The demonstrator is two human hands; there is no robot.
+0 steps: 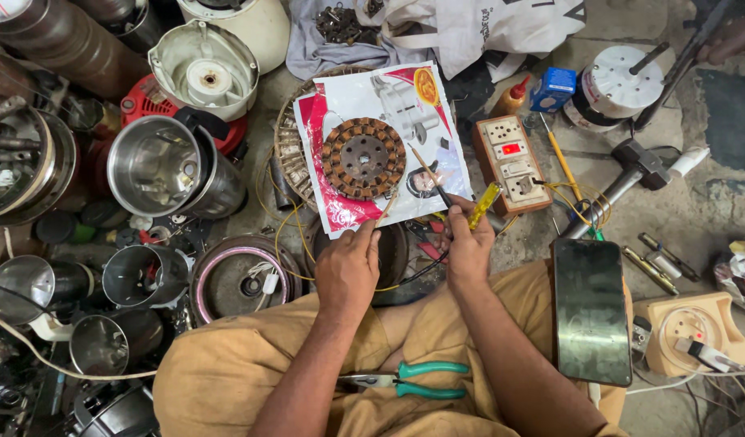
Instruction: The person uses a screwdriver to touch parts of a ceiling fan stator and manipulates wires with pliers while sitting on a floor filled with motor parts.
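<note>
A round copper-wound motor stator (363,158) lies on a white and red printed card (388,105) on the floor in front of me. My left hand (348,271) pinches thin yellow wire leads (287,235) at the card's near edge. My right hand (468,247) grips a screwdriver with a clear yellow handle (484,205); its dark shaft points toward the stator. A thin wooden stick (425,166) rests on the card beside the stator.
Steel mixer jars (158,166) and motor housings (206,69) crowd the left. A wooden switchboard with sockets (510,162) sits to the right. A phone (591,311) rests on my right knee, green-handled pliers (417,379) on my lap. A white motor (623,81) stands far right.
</note>
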